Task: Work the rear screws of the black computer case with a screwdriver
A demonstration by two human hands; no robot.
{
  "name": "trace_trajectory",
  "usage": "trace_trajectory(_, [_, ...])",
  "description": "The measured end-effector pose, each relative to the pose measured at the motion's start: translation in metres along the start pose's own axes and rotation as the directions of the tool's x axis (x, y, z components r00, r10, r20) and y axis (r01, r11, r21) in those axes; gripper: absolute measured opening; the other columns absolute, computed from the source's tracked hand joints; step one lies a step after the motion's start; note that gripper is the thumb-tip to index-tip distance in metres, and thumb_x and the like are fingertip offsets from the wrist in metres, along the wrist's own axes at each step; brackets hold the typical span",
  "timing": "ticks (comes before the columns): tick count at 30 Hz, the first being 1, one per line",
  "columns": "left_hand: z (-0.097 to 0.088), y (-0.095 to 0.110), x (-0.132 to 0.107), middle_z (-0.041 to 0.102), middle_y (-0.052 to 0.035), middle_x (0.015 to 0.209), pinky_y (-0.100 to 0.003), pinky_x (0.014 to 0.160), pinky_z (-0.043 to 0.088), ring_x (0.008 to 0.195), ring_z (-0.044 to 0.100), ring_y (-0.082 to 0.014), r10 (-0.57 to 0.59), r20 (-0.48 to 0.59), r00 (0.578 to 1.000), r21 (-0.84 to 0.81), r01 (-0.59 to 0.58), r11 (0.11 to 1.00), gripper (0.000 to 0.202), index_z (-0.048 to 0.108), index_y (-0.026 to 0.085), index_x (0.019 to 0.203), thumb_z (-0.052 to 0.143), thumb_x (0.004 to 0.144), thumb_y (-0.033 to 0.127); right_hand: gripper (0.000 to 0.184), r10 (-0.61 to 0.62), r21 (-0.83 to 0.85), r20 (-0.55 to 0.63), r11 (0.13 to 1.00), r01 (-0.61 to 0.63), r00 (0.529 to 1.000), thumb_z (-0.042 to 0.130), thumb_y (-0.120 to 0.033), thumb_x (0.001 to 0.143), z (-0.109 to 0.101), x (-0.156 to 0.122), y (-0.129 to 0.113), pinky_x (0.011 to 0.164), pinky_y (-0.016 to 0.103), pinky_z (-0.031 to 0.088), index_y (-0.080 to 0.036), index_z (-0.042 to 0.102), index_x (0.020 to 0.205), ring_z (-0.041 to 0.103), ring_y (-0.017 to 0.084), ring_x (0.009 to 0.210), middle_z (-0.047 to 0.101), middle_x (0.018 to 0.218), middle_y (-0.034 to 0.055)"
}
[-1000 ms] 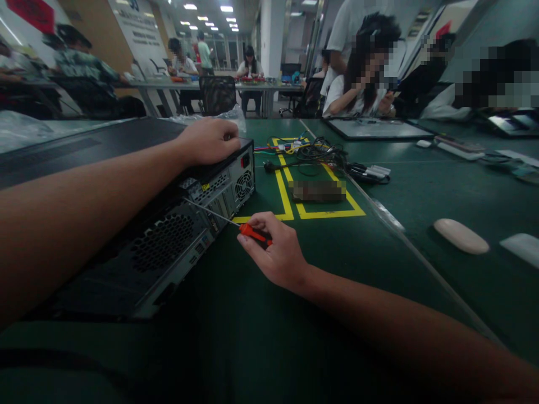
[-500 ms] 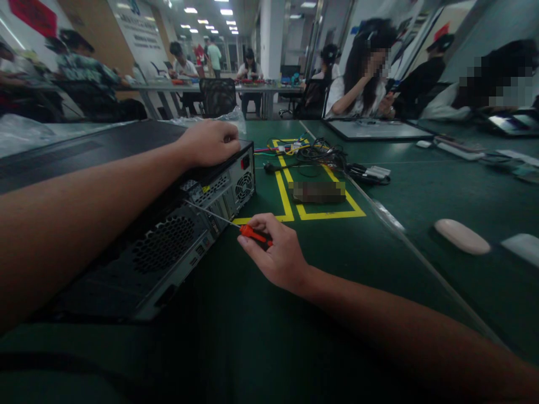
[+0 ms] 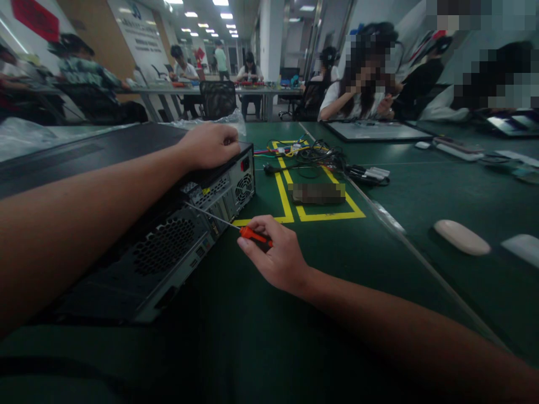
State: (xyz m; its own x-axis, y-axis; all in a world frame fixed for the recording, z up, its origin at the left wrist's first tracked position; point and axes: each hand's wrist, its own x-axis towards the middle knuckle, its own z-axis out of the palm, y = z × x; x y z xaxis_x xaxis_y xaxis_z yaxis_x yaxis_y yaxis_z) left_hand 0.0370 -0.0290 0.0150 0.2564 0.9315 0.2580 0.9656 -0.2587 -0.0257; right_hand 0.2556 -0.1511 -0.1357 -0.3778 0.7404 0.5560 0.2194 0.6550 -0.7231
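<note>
"Head view: where is the screwdriver (image 3: pixel 256 238)?"

"In my right hand (image 3: pixel 280 255), fingers wrapped round its handle, shaft slanting to the rear of the computer case (image 3: pixel 168 247) on the table (image 3: pixel 362 252)."

"And the left hand (image 3: pixel 210 145)?"

"Mine rests atop the case, fingers curled; whether gripping, I cannot tell."

The left edge cuts off the computer case (image 3: pixel 168 247).

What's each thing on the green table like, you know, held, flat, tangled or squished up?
Computer case: lying flat
Screwdriver: held, pointing at the case's back
Left hand: resting on the case
Right hand: closed around the screwdriver
Cables: tangled
Black plug: unplugged
Clear plastic: crumpled
</note>
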Motion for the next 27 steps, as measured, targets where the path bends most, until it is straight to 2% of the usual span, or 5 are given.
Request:
trace_trajectory(5, [0.001,-0.002,0.003,0.078,-0.0126,0.103,-0.041,0.083,0.041,0.088,0.061,-0.026,0.005,0.001,1.0,0.015,-0.005,1.0,0.037,0.082,0.015,0.108,0.05,0.107,0.032,0.016,-0.008,0.007,-0.005,1.0,0.008,1.0,0.075,-0.04,0.108,0.001,0.0,0.001,0.089,0.037,0.064,-0.026,0.07,0.112,0.078,0.022,0.092,0.084,0.106,0.0049])
trace_trajectory(11, [0.008,-0.014,0.011,0.076,-0.0102,0.091,-0.044,0.091,0.049,0.098,0.07,-0.0329,-0.01,-0.022,1.0,-0.086,0.008,0.996,0.032,0.087,0.023,0.108,0.061,0.096,0.038,0.016,-0.002,0.006,0.002,1.0,0.002,1.0,0.076,-0.041,0.107,0.001,0.0,0.001,0.09,0.037,0.064,-0.026,0.072,0.112,0.078,0.022,0.092,0.084,0.106,0.0045])
trace_trajectory(20, [0.009,-0.015,0.011,0.078,-0.0113,0.097,-0.045,0.097,0.05,0.103,0.071,-0.0348,-0.028,-0.015,0.999,-0.112,0.026,0.993,0.037,0.087,0.021,0.114,0.063,0.093,0.039,0.017,0.0,-0.008,0.006,1.0,0.0,1.0,0.075,-0.042,0.108,0.0,0.0,0.0,0.086,0.036,0.062,-0.026,0.073,0.113,0.077,0.022,0.089,0.084,0.104,0.0043])
trace_trajectory(27, [0.009,-0.014,0.011,0.078,-0.0118,0.099,-0.045,0.096,0.05,0.104,0.071,-0.0344,-0.034,-0.015,0.999,-0.097,0.032,0.995,0.035,0.086,0.021,0.111,0.061,0.096,0.04,0.018,-0.005,-0.014,0.006,1.0,0.005,1.0,0.073,-0.043,0.109,0.0,0.0,0.0,0.085,0.036,0.061,-0.025,0.073,0.112,0.076,0.021,0.088,0.083,0.103,0.0044])
